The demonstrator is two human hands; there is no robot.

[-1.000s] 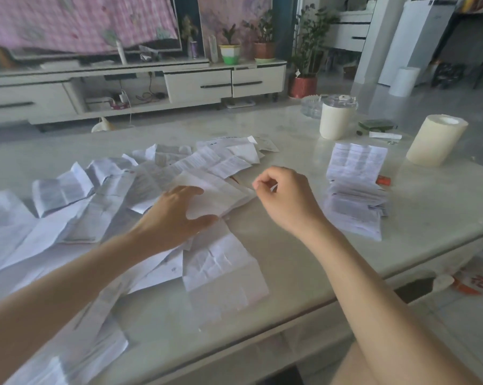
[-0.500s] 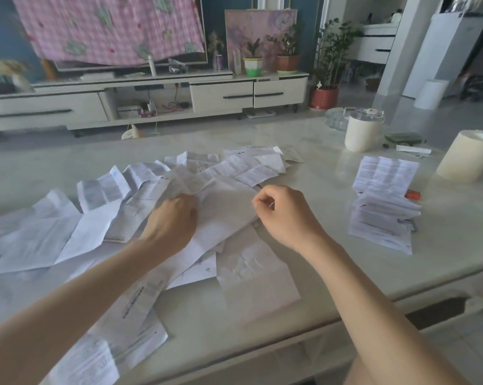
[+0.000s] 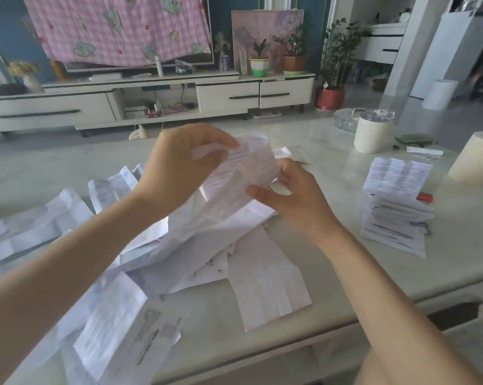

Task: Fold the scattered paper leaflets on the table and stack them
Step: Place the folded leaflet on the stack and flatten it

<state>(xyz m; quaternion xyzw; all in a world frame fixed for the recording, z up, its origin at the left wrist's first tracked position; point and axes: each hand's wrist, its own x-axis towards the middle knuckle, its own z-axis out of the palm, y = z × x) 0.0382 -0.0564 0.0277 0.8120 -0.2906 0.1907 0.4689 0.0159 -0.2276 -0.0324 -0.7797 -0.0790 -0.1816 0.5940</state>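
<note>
Living room setup, pale marble-look table (image 3: 345, 279) with a TV cabinet (image 3: 226, 95) behind it. You've got one leaflet (image 3: 234, 184) lifted off the pile, up in the air over the middle of the table, its lower end trailing down onto the loose sheets. It's motion-blurred, so the print isn't readable. Your left hand (image 3: 179, 165) has the top edge pinched, thumb on the near side and fingers (image 3: 220, 137) curled over the far side. Your right hand (image 3: 295, 195) is on the leaflet's right side, thumb (image 3: 262, 193) pressing the front face, the other fingers loosely spread behind the paper; whether they're actually touching it I can't tell.

Under and around that, the scattered leaflets (image 3: 265, 282) cover the left half of the table, overlapping, a couple reaching the near edge. Well apart from those, toward the right edge, sits your folded stack (image 3: 398, 220) with one flat printed sheet (image 3: 395, 176) just behind it and a small red thing (image 3: 425, 196) beside. Farther back on the right: a cream canister (image 3: 372, 134) with a clear lid, a glass dish (image 3: 344, 120) behind it, and a cream roll (image 3: 476, 162) at the right edge.
</note>
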